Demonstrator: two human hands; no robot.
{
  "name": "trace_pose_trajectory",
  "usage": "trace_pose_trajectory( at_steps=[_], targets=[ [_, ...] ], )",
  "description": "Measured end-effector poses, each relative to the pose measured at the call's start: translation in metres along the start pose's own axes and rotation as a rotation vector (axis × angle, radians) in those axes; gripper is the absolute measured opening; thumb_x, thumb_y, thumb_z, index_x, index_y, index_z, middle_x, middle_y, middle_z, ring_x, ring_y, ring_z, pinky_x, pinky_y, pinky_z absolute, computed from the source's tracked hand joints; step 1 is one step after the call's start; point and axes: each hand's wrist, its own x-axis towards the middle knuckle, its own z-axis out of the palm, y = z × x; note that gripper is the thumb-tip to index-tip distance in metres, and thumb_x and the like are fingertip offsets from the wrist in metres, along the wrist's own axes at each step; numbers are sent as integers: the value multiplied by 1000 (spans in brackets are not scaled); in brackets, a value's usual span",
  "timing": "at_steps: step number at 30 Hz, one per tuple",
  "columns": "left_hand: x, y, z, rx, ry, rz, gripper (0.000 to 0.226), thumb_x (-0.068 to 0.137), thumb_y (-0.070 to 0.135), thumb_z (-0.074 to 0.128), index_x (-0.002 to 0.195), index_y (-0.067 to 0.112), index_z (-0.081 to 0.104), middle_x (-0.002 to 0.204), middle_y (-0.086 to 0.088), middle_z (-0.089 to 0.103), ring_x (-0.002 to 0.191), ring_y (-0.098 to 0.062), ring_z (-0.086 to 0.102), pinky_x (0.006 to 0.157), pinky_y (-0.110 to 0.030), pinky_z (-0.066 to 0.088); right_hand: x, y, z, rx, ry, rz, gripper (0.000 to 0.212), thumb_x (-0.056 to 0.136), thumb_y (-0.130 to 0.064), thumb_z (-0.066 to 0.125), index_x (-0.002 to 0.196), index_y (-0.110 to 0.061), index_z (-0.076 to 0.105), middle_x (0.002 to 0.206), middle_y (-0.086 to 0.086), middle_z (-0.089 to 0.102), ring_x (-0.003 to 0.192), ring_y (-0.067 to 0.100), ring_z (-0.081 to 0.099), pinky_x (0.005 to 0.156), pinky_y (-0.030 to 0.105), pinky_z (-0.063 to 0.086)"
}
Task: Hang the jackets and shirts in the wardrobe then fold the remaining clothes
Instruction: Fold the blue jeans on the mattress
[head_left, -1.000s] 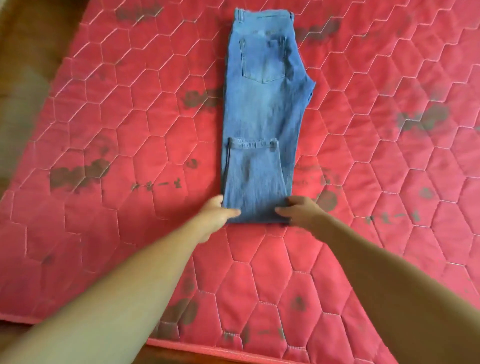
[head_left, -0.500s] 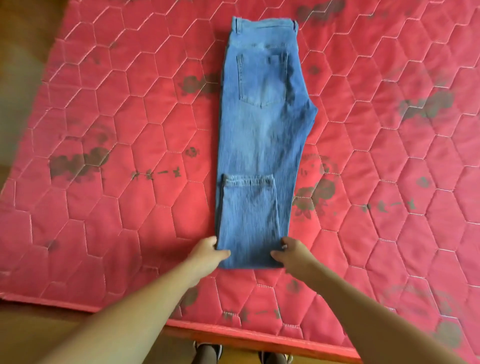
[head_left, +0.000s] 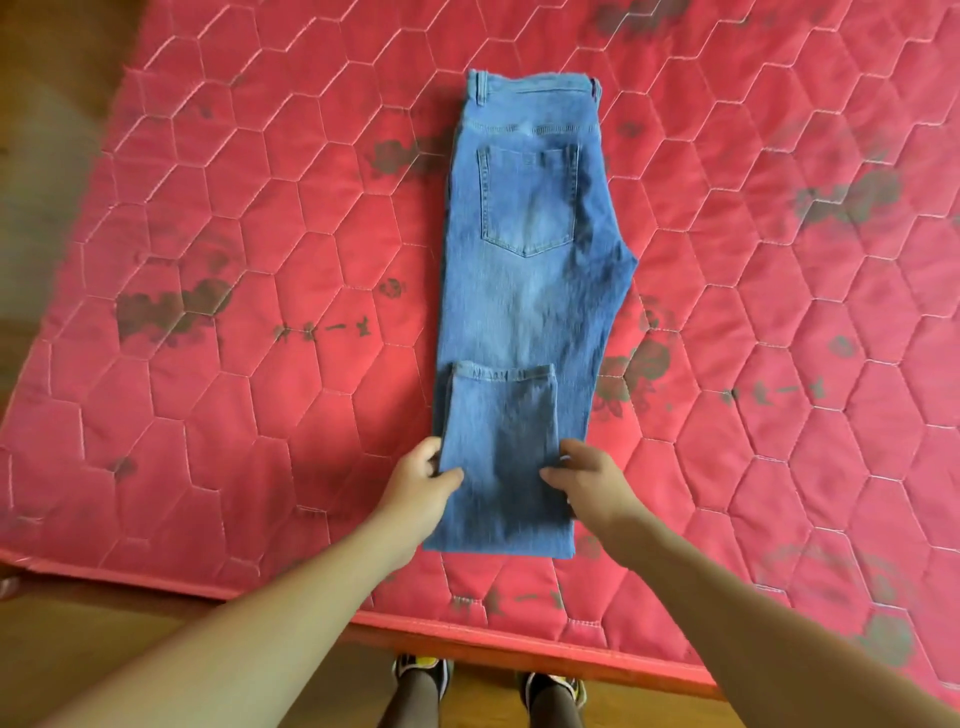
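While both hands sit level and apart, neither nearer, jeans (head_left: 524, 312) lie on mattress (head_left: 260, 260) with folded end closest, near its front edge. Left hand (head_left: 423, 480) pinches left side of the doubled-back leg, right hand (head_left: 587, 478) the right side, thumbs on top; fingers probably under the cloth, blur hides it. Hem (head_left: 501, 371) just beyond hands. Long axis runs straight away, waistband (head_left: 535, 85) farthest. Next fold likely carries near end toward waistband.
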Motion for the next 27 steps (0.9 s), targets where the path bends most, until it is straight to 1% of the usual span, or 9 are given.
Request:
trace_pose_trajectory(
  at_steps=[4,7,11,12,14,17,19,25,27],
  targets=[
    [15,75,-16,-87,5,186,23,94,-4,57,108,13,63,91,-11,75,77,-22,70,67,-33,56,-4,-66,-17,165,37,-210,19,94,8,53,94,-7,65,76,-5,69,64,7,62,56,17,47],
    [50,127,-25,-191,-21,186,35,97,7,62,129,18,55,104,-1,70,83,-12,65,59,-25,47,31,-102,-32,219,91,-235,23,96,-9,63,115,-21,64,88,-2,71,72,13,66,66,27,53],
    [89,114,-25,-29,-168,-189,46,97,29,65,139,25,47,127,7,55,124,-16,46,99,-41,39,85,-76,-45,23,121,46,49,89,-31,73,133,-33,51,95,5,58,75,20,54,72,36,50],
    [93,93,-21,81,-168,-225,48,96,29,67,139,20,49,133,7,53,124,-17,46,105,-41,35,91,-59,-44,-42,113,101,50,88,-29,74,132,-32,51,98,7,57,75,21,54,71,37,52],
    [96,50,-10,200,-85,-211,43,94,25,68,134,14,55,132,-3,62,110,-20,58,97,-34,43,94,-26,-38,-122,134,138,48,87,-21,75,128,-30,54,101,9,55,75,21,55,66,36,53],
    [88,12,2,186,89,-97,13,95,23,65,103,14,67,93,-3,70,84,-24,64,72,-32,47,83,5,-24,-132,153,73,40,90,-5,68,122,-21,53,81,6,56,62,17,51,55,25,46],
    [79,5,4,190,167,-24,11,92,23,64,88,14,63,76,0,64,73,-24,59,66,-34,45,74,17,-16,-152,140,26,37,90,0,62,114,-26,51,77,11,60,61,18,53,51,23,43],
    [44,-4,-9,272,72,230,28,76,37,61,84,11,59,71,-5,68,62,-14,55,66,-48,51,54,25,-9,-162,178,-88,21,88,-4,60,94,-23,57,80,15,64,70,24,56,64,39,47],
    [38,3,-14,275,70,368,29,79,36,61,85,8,57,78,-12,69,63,-21,57,66,-49,50,49,19,-9,-107,212,-126,13,83,-11,62,91,-21,60,90,17,70,78,29,64,75,46,54]
  ],
)
